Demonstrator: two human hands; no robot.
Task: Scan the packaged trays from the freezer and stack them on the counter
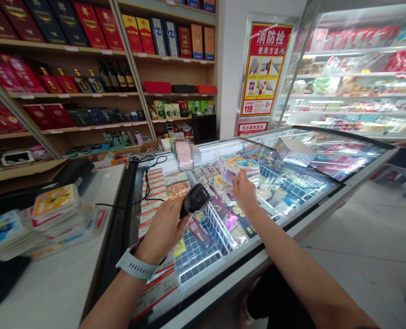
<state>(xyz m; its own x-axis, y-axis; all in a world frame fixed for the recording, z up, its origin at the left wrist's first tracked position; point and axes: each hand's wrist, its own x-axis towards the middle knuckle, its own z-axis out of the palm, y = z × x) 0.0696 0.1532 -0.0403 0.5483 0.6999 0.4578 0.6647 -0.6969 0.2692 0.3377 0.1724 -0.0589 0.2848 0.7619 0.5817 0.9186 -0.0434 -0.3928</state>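
A black handheld scanner (196, 199) is gripped in my left hand (163, 226), its head tilted toward the right; a grey watch band (136, 266) circles that wrist. My right hand (245, 189) pinches the edge of a flat, pale package (229, 173) above the glass-topped freezer (281, 219). Close behind the package lies a stack of similar flat packs (246, 163) with yellow and blue tops. Under the glass, wire baskets (203, 269) hold packaged food, including a dark purple pack (202, 232).
Stacks of flat packs (55, 208) stand on the white counter (76, 274) at left. A black cable (147, 183) crosses the freezer's left end. An open carton (295, 151) sits farther back. Shelves (134, 93) and a refrigerated display (353, 82) stand behind.
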